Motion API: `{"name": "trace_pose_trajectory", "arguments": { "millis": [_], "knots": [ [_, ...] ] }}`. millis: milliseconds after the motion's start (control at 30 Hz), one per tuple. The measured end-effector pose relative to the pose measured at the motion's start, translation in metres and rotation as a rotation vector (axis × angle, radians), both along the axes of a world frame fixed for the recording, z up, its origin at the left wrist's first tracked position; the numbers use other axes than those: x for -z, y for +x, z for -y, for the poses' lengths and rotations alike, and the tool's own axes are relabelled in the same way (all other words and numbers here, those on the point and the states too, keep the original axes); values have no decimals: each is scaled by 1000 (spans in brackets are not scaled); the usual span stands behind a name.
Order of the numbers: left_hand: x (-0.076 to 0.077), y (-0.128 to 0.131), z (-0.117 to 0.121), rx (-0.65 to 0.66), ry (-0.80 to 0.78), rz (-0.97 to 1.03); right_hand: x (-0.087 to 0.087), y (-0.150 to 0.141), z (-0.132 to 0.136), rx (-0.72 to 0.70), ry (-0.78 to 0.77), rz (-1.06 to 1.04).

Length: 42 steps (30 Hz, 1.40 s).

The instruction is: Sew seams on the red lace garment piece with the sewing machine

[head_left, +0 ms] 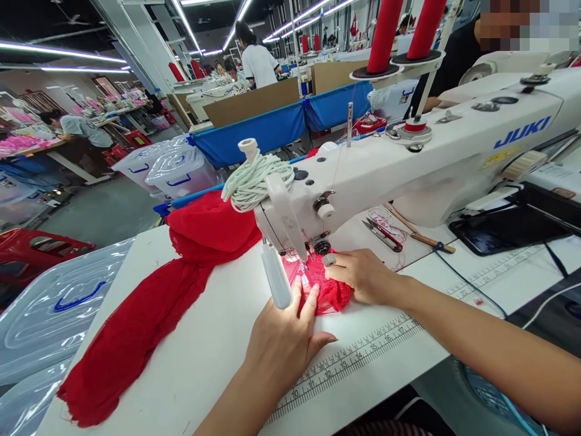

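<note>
A piece of red lace fabric (333,292) lies under the needle area of a white sewing machine (363,175). My left hand (284,333) rests flat on the near left side of the fabric, fingers spread and thumb apart. On the right, my right hand (370,275) has its fingers bent over the fabric's edge and gathers it close to the presser foot, which is partly hidden. A small lamp (276,275) on the machine head lights the spot. More red fabric (149,327) trails in a long bunch over the white table (195,369) to the left.
Thread snips (384,235) and a wooden-handled tool (426,239) lie behind my right hand. A phone-like black device (508,227) is further right. Red thread cones (385,36) stand above the machine. Clear plastic boxes (59,303) stand left of the table; co-workers sit beyond.
</note>
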<state>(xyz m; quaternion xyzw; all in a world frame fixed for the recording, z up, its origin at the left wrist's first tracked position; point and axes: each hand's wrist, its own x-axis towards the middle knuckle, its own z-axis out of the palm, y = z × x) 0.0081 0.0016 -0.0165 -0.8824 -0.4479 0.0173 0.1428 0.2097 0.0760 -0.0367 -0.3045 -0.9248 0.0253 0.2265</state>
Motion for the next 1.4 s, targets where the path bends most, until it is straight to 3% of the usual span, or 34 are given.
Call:
{"name": "trace_pose_trajectory", "arguments": {
  "millis": [533, 800, 1000, 1267, 1400],
  "knots": [
    [5, -1, -3, -9, 19, 28, 1, -1, -4, 20, 16, 16],
    [7, -3, -6, -21, 61, 7, -4, -1, -4, 4, -144, 29],
    [12, -3, -7, -9, 112, 90, -7, 1, -1, 6, -149, 26],
    [20, -6, -14, -2, 232, 347, -4, -3, 0, -58, -417, -198],
    [19, -8, -24, -92, -83, 801, -6, -5, 0, 6, -592, -374]
  ]
}}
